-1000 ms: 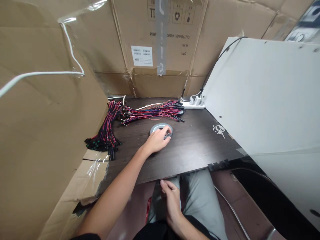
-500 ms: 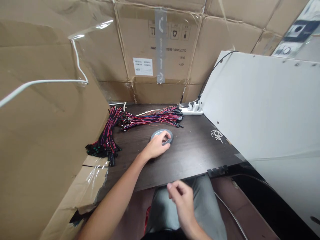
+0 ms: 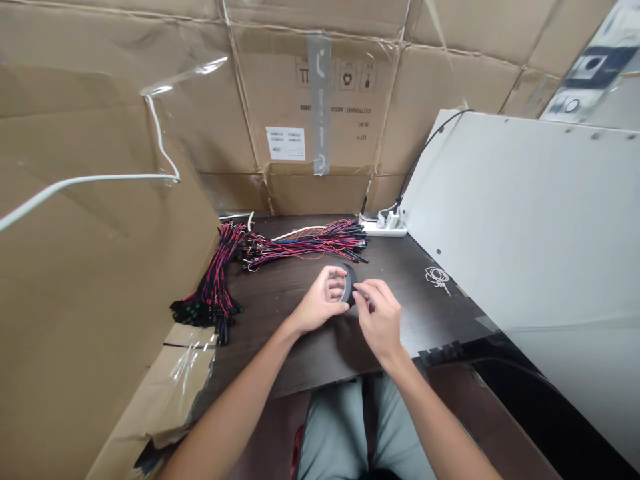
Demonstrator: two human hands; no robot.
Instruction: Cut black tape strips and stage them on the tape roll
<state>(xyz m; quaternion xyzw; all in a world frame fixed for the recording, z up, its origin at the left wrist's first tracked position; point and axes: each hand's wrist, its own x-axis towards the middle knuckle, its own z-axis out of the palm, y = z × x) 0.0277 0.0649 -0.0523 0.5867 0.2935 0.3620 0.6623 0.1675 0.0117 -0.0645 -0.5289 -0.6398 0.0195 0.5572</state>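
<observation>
My left hand [image 3: 320,303] holds a grey roll of tape [image 3: 349,283] upright, just above the dark wooden table [image 3: 400,313]. Its fingers curl round the ring. My right hand [image 3: 379,313] has come up beside it and pinches at the roll's outer edge with thumb and forefinger. A bundle of red, blue and black wires [image 3: 310,240] lies just behind the hands. A second bundle of wires with black plugs [image 3: 213,280] lies at the table's left edge.
Cardboard boxes [image 3: 310,100] wall in the back and left. A white panel [image 3: 530,227] leans along the right side. A white power strip [image 3: 385,227] with a black cable sits at the back right. A small knot of white wire [image 3: 437,277] lies near the panel.
My left hand has lifted the tape roll from flat on the table to upright. My right hand rose from my lap to the roll's edge.
</observation>
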